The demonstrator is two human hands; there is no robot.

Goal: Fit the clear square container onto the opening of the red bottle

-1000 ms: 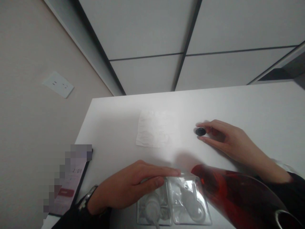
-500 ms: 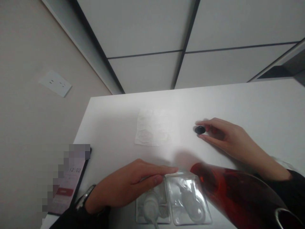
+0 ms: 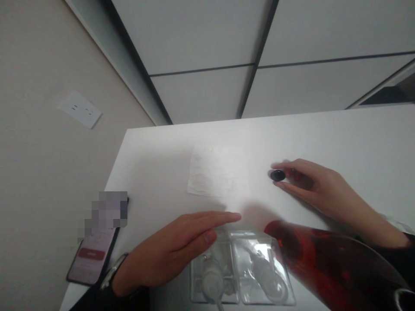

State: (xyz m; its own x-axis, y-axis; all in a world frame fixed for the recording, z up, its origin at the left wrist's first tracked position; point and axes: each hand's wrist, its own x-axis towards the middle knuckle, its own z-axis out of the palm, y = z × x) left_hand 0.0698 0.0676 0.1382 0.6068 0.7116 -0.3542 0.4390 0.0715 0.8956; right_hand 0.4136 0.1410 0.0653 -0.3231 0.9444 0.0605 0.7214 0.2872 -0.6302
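My right hand (image 3: 320, 183) pinches a small round black cap-like piece (image 3: 278, 175) between thumb and fingers, low over the white table. Its exact kind is hard to make out. My left hand (image 3: 181, 244) is stretched flat, fingers straight and together, holding nothing. It hovers by the upper left edge of a clear plastic tray (image 3: 238, 252). In the tray's left compartment lies a whitish round piece with a thin stem (image 3: 213, 283), and in the right one a translucent rounded piece (image 3: 270, 280).
A tall red see-through vessel (image 3: 320, 255) rises at the lower right, below my right forearm. Behind the tray lies a white paper sheet (image 3: 215, 170) on the table (image 3: 155, 168). A phone (image 3: 94, 255) rests at the left edge, beneath a wall socket (image 3: 80, 109).
My left hand has lifted off the tray's edge and shifted slightly away from it. The right hand keeps its pinch on the black piece. The whole view has shifted a little.
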